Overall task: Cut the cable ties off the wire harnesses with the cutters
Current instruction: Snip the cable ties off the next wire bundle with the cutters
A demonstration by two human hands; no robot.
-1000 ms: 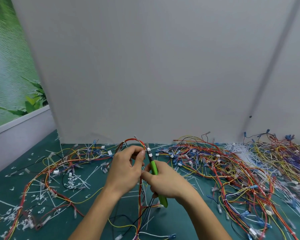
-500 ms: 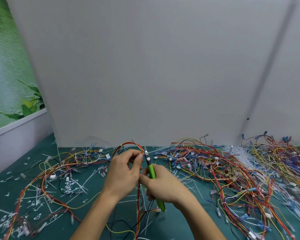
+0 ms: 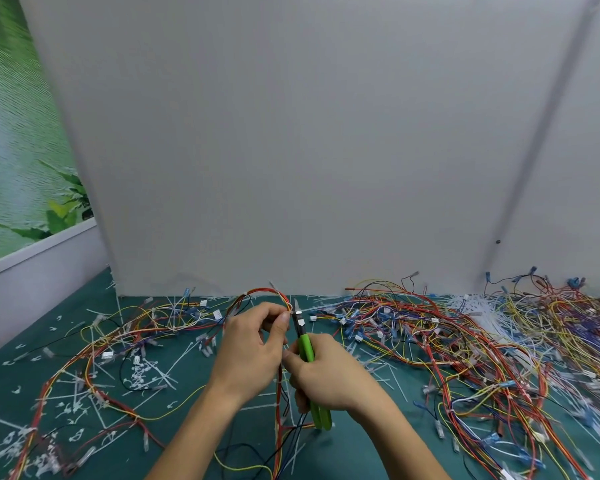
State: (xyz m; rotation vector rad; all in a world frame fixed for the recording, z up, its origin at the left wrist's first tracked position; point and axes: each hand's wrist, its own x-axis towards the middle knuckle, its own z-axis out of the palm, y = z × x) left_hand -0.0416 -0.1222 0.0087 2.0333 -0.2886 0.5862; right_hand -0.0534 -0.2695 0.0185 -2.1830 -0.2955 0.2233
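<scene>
Broadly, my view shows a green mat (image 3: 347, 452) strewn with wire harnesses (image 3: 447, 334), thickest to the right, and with white cut ties (image 3: 142, 375). At centre the left hand (image 3: 253, 344) pinches one red-and-yellow harness (image 3: 257, 293) just below its looped top. The right hand (image 3: 329, 372) is wrapped round the green-handled cutters (image 3: 305, 344). Their long axis points away from me, tip just right of the left fingertips, so I judge the cut lies just leftward. I can read no writing, and the tie itself is too small to see.
</scene>
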